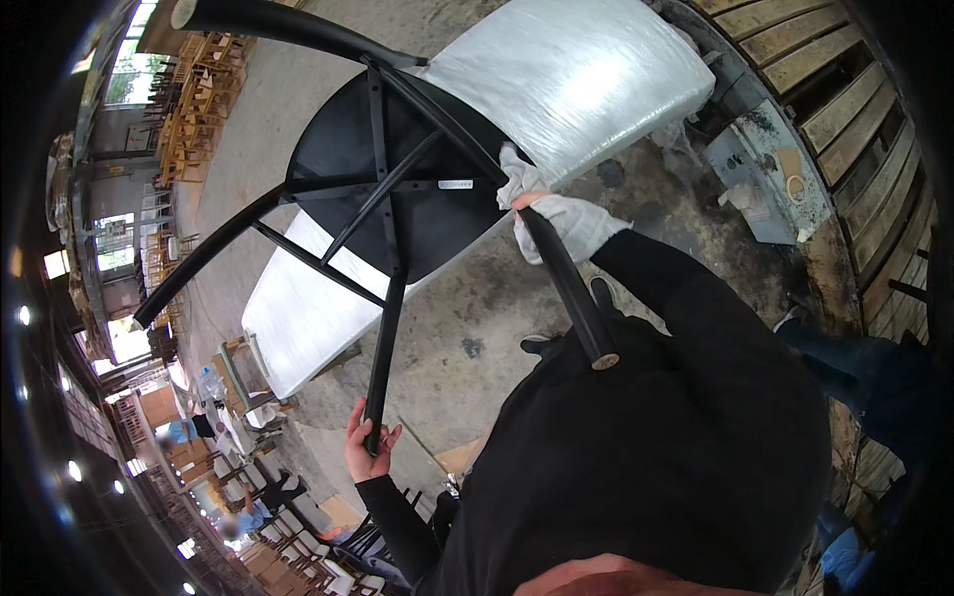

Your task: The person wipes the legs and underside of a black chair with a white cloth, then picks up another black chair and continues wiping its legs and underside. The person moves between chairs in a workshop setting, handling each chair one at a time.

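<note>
Head view: one concrete floor (447,368) spreads beneath the work, with one slatted platform (785,45) along the right. Wooden chairs (204,109) crowd the upper left (too many and too small to count). One white slab (586,70), wrapped in shiny clear plastic, runs diagonally across the middle.

One black stool (333,139) lies upside down over the slab, its single round seat beneath and its four legs (566,288) splayed outward. Three stretchers (383,199) join the legs: two side pieces and one between them. Two flat bars (391,223) cross on the underside of the seat.

Two hands are on the stool, each at a different leg. The left hand (364,449) curls loosely round the free end of the lower leg, thumb and fingers on either side. The right hand (527,201) is closed on one white cloth (576,221) and, through it, on the right leg near the seat; the cloth hides most of that hand. Two shoes (603,295) show on the floor below. The smallest thing is one white label (456,184) on a flat bar.
</note>
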Demonstrator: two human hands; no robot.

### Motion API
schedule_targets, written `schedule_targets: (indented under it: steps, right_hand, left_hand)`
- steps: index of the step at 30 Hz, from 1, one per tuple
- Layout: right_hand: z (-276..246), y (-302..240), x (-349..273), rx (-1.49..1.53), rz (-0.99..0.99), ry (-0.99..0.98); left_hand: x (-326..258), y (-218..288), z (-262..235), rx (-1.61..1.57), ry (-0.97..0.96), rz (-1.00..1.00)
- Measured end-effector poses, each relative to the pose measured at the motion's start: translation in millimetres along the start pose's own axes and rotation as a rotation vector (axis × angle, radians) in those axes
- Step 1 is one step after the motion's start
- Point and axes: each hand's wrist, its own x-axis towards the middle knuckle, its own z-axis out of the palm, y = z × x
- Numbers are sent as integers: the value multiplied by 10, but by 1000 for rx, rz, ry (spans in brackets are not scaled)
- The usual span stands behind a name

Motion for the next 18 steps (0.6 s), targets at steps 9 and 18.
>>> schedule_targets:
  steps: [9, 18]
  right_hand:
    - [23, -1338, -483, -789, -14, 56]
    - [621, -1872, 2183, -918, -154, 573]
  left_hand:
    - [36, 0, -17, 7, -21, 12]
    - [12, 15, 23, 18, 9, 10]
